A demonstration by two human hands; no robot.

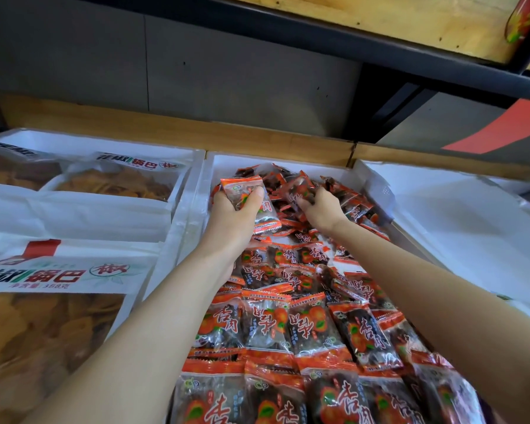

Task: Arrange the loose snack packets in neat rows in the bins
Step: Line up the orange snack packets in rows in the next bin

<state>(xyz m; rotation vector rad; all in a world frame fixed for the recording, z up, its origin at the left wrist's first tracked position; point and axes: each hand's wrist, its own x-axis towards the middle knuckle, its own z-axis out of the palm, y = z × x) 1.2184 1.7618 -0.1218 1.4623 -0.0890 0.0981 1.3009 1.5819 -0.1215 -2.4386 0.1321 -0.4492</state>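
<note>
Near rows [288, 325] are neat, but the far packets [346, 195] are heaped loose, left hand [233, 212] and right hand [322, 211] each gripping some.

Single head-worn wide-angle view here, peering forward and down from close above the middle bin [227, 163], with the shelf [380, 19] looming across the top.
</note>
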